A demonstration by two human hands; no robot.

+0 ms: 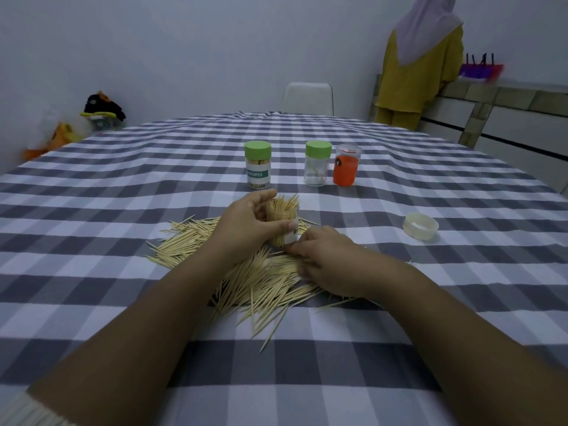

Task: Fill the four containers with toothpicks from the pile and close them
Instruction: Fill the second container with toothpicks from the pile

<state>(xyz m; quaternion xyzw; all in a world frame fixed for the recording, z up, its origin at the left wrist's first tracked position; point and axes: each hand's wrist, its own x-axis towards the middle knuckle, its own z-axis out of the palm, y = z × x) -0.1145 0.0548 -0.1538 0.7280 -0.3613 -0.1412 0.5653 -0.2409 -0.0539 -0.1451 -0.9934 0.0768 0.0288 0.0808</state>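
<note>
My left hand (246, 224) grips an open clear container (284, 222) stuffed with toothpicks that stick out of its top, standing it in the toothpick pile (246, 272). My right hand (325, 261) lies on the pile just right of the container's base, fingers curled down into the toothpicks. Its cream lid (421, 226) lies apart on the right. Farther back stand a green-lidded container (258, 164) full of toothpicks, a green-lidded clear container (317, 163) with only a few toothpicks, and an orange container (346, 169) with a clear cap.
The table wears a grey and white checked cloth (123, 195). A white chair (307, 98) stands at the far side. A person in a yellow garment (421, 66) stands at the back right by a counter (507, 112). Bags (101, 110) lie at the back left.
</note>
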